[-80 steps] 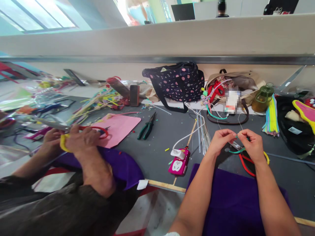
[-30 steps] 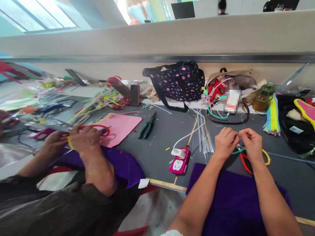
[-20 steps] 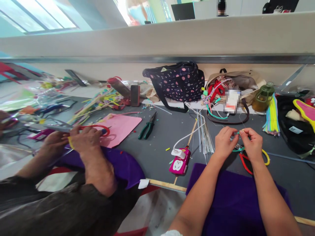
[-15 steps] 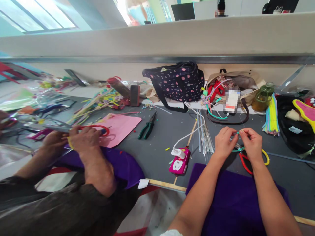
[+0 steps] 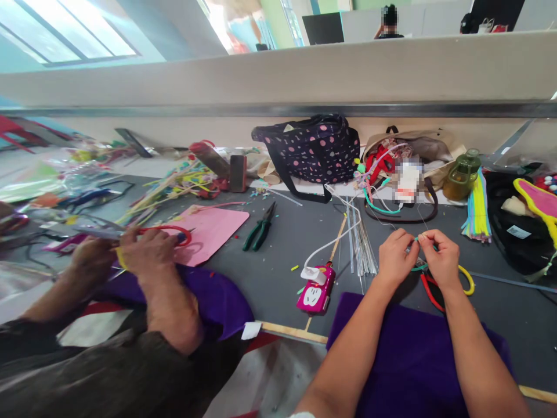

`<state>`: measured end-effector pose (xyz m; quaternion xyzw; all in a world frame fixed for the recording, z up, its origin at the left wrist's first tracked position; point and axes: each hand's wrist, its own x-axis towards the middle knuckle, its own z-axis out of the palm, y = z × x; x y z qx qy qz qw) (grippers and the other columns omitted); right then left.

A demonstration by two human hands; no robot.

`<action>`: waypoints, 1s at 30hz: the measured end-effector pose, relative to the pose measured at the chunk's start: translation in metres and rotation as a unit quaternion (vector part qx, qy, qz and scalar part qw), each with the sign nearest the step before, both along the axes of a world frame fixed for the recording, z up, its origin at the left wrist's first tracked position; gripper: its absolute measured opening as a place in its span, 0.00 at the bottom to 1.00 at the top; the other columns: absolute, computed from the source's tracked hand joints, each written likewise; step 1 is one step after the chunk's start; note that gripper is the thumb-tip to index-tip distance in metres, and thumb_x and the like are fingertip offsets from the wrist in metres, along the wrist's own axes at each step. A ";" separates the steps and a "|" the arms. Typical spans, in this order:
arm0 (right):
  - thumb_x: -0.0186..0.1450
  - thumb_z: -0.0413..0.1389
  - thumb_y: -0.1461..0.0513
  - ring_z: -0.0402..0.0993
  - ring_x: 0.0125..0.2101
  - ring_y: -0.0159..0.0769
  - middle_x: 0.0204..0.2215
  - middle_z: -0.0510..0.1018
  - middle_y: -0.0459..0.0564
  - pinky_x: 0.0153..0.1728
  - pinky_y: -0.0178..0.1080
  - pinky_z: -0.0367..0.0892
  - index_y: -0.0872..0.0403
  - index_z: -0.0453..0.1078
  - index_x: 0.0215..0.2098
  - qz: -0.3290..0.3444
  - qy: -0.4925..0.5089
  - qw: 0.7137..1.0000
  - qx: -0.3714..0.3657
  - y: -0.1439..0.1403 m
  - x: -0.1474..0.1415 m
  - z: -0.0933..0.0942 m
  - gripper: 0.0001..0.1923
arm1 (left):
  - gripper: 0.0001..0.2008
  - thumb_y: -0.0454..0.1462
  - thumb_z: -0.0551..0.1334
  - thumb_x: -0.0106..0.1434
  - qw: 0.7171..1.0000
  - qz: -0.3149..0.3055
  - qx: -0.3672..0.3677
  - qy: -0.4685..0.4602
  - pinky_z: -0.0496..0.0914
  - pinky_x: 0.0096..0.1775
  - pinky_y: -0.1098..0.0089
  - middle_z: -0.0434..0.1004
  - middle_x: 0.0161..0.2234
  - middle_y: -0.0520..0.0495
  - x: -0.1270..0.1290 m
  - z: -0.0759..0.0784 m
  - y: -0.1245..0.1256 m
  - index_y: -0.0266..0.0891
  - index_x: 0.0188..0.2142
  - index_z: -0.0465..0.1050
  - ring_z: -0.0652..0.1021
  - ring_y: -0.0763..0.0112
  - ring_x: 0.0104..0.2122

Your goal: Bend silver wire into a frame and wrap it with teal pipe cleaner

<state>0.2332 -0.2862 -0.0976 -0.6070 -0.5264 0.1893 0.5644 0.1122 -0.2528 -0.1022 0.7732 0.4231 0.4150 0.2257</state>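
Observation:
My left hand [image 5: 398, 254] and my right hand [image 5: 438, 255] meet fingertip to fingertip above the grey table [image 5: 278, 278]. Both are closed in a pinch on a small green piece [image 5: 416, 238], mostly hidden by the fingers. Thin wire ends stick up from the fingers of each hand. Below my right wrist lie scissors [image 5: 469, 283] with red and yellow handles, partly covered by the hand. Under my forearms a purple cloth [image 5: 409, 360] is spread. A bundle of thin silvery wires [image 5: 362, 249] lies left of my left hand.
A pink power socket [image 5: 317, 293] with a white plug and cable sits to the left, near green-handled pliers [image 5: 259, 229]. A dotted bag [image 5: 315, 151], a glass jar [image 5: 462, 175] and striped fuzzy stems [image 5: 476, 212] stand behind. At left, a co-worker's hands [image 5: 150, 252] hold red-handled scissors.
The view has tilted up slightly. My hands keep their pinch on the green piece, with only slight finger movement. The co-worker's hands stay nearly in place.

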 end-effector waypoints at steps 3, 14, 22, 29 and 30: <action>0.64 0.55 0.56 0.67 0.26 0.33 0.23 0.74 0.44 0.29 0.34 0.62 0.53 0.72 0.29 0.017 -0.027 1.000 -0.001 -0.001 0.003 0.003 0.11 | 0.10 0.35 0.58 0.63 0.998 -0.023 -0.054 -0.034 0.61 0.31 0.72 0.67 0.25 0.51 -0.001 0.004 0.001 0.39 0.25 0.70 0.69 0.72 0.29; 0.65 0.54 0.56 0.68 0.27 0.33 0.25 0.74 0.44 0.30 0.34 0.62 0.52 0.71 0.29 0.104 -0.043 0.993 -0.017 -0.002 0.017 0.006 0.10 | 0.10 0.39 0.61 0.60 0.961 -0.121 -0.221 -0.115 0.61 0.30 0.73 0.70 0.26 0.51 -0.012 0.008 0.010 0.36 0.26 0.72 0.70 0.73 0.28; 0.64 0.54 0.57 0.67 0.27 0.33 0.24 0.73 0.44 0.30 0.35 0.61 0.52 0.70 0.27 0.136 -0.037 0.989 -0.036 -0.004 0.017 0.008 0.10 | 0.06 0.37 0.62 0.56 0.916 -0.170 -0.312 -0.186 0.60 0.29 0.75 0.70 0.25 0.52 -0.015 0.008 0.011 0.35 0.28 0.73 0.68 0.77 0.25; 0.66 0.54 0.58 0.66 0.28 0.32 0.25 0.71 0.43 0.31 0.34 0.60 0.52 0.69 0.28 0.172 -0.033 0.984 -0.045 -0.005 0.022 0.008 0.10 | 0.07 0.36 0.63 0.53 0.891 -0.197 -0.357 -0.198 0.61 0.31 0.74 0.71 0.26 0.51 -0.019 0.008 0.014 0.34 0.31 0.74 0.69 0.77 0.26; 0.66 0.53 0.58 0.66 0.28 0.32 0.25 0.71 0.43 0.32 0.34 0.60 0.53 0.69 0.28 0.175 -0.034 0.983 -0.048 -0.005 0.022 0.008 0.10 | 0.07 0.36 0.63 0.53 0.889 -0.199 -0.363 -0.195 0.61 0.31 0.74 0.72 0.26 0.51 -0.020 0.008 0.015 0.33 0.31 0.74 0.69 0.77 0.26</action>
